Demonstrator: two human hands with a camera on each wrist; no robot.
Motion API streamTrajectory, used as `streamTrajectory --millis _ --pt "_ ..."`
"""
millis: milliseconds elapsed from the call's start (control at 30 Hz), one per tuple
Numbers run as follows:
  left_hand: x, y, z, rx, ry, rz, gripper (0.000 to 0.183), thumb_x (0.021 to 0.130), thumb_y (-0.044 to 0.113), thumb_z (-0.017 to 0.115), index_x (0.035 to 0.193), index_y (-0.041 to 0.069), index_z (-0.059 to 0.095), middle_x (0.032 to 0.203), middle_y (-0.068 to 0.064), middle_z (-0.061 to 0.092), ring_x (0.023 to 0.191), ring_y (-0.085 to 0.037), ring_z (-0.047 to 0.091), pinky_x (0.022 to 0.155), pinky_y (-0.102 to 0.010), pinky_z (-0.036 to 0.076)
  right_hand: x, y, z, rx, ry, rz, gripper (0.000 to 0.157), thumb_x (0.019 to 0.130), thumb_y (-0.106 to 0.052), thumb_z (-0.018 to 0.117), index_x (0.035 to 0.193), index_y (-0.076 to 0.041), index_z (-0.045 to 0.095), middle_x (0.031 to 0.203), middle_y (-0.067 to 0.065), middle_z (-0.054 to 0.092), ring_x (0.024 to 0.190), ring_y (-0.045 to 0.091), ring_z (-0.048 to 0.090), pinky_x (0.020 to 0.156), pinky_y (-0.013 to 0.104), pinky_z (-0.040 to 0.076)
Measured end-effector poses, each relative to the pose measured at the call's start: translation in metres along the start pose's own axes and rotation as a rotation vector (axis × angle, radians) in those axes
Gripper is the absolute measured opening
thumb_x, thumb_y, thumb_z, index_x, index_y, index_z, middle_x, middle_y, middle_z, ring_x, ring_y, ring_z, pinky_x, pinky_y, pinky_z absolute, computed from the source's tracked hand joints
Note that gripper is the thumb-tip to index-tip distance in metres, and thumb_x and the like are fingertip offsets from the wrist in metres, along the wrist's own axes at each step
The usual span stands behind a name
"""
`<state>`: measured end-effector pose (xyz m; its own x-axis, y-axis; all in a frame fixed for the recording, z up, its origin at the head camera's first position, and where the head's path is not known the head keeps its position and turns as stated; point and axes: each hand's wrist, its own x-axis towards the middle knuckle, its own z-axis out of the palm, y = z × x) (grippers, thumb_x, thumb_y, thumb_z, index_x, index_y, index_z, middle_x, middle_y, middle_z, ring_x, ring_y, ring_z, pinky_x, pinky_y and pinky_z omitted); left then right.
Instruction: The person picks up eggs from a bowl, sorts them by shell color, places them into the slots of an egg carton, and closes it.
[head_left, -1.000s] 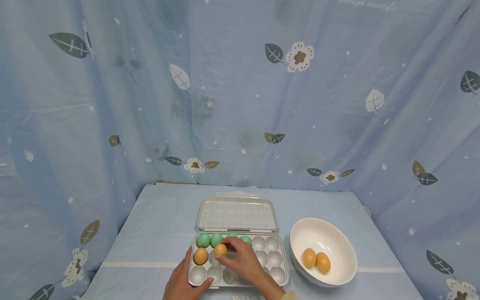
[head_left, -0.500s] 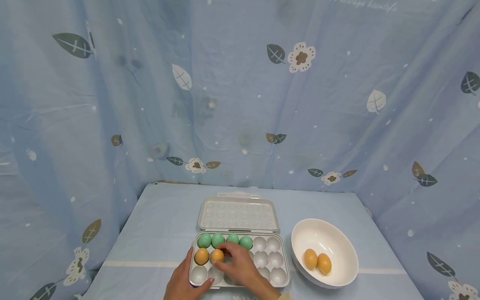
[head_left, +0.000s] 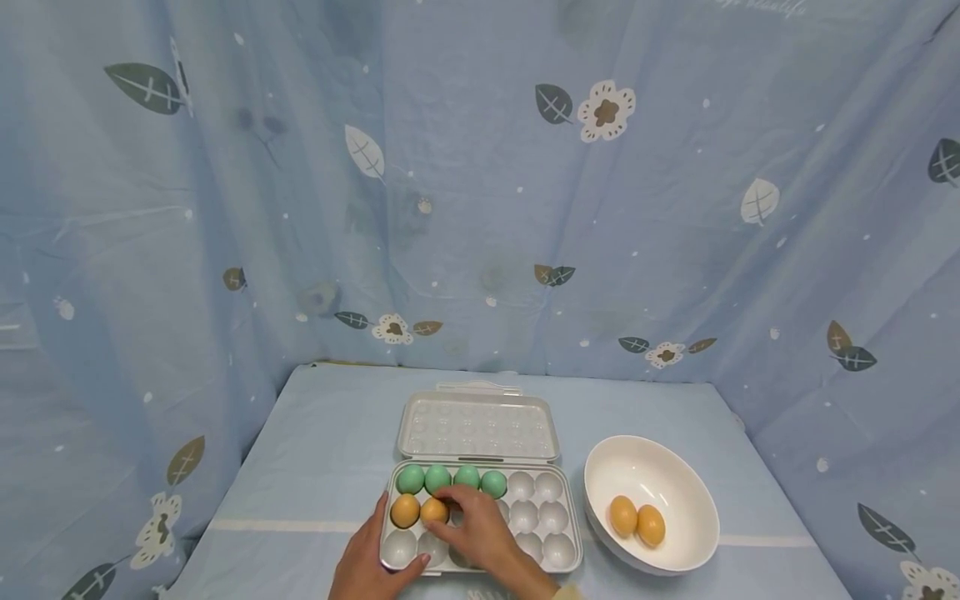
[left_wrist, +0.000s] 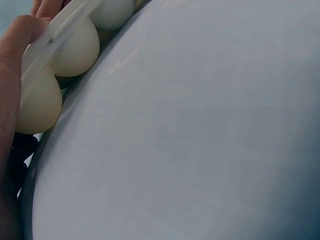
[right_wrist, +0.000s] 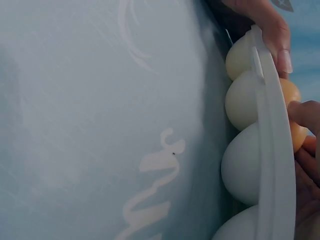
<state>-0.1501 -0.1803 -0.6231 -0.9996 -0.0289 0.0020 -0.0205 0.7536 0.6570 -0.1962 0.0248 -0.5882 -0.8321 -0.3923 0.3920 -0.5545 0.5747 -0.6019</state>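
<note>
A pale plastic egg box (head_left: pixel 558 550) lies open on the table. My right hand (head_left: pixel 480 525) pinches an orange egg (head_left: pixel 432 510) between thumb and fingers, at the second cup of the middle row. Left of it, another orange egg (head_left: pixel 405 511) sits in the end cup. Several green eggs (head_left: pixel 410 479) fill the left part of the back row. My left hand (head_left: pixel 365 562) grips the box's front left corner, its thumb (right_wrist: pixel 283 60) over the front edge in the right wrist view. From below, the left wrist view shows rounded cups (left_wrist: pixel 77 50) beside that hand.
Right of the box stands a white bowl (head_left: pixel 690 500) with two orange eggs (head_left: pixel 636 521) inside. The raised lid (head_left: pixel 480 425) leans away behind the box. A pale blue cloth (head_left: pixel 322 442) covers the table, and a patterned curtain (head_left: pixel 480 208) hangs behind and at both sides.
My right hand has lowered the orange egg and shifted it slightly left, to the cup beside the other orange egg. The left hand keeps its grip on the box corner.
</note>
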Motion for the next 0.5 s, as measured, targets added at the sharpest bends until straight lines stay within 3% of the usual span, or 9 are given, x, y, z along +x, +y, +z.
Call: streamTrajectory --millis 200,500 --pt "-0.001 0.001 0.000 0.000 0.011 0.003 0.126 0.071 0.075 0.080 0.161 0.003 0.028 0.147 -0.020 0.056 0.127 -0.039 0.059 0.102 -0.059 0.051 0.001 -0.003 -0.006 0.051 0.019 0.020 0.031 0.084 -0.017 0.086 0.111 -0.008 0.075 0.107 0.002 0.077 0.098 0.012 0.074 0.085 0.021 0.059" --pt "-0.002 0.004 -0.003 -0.005 0.011 0.009 0.125 0.072 0.073 0.080 0.160 0.002 0.028 0.147 -0.023 0.055 0.128 -0.041 0.058 0.102 -0.061 0.050 0.005 0.002 -0.030 0.136 0.065 0.033 0.031 0.087 -0.010 0.083 0.117 -0.005 0.073 0.111 0.008 0.076 0.097 0.026 0.075 0.087 0.030 0.061"
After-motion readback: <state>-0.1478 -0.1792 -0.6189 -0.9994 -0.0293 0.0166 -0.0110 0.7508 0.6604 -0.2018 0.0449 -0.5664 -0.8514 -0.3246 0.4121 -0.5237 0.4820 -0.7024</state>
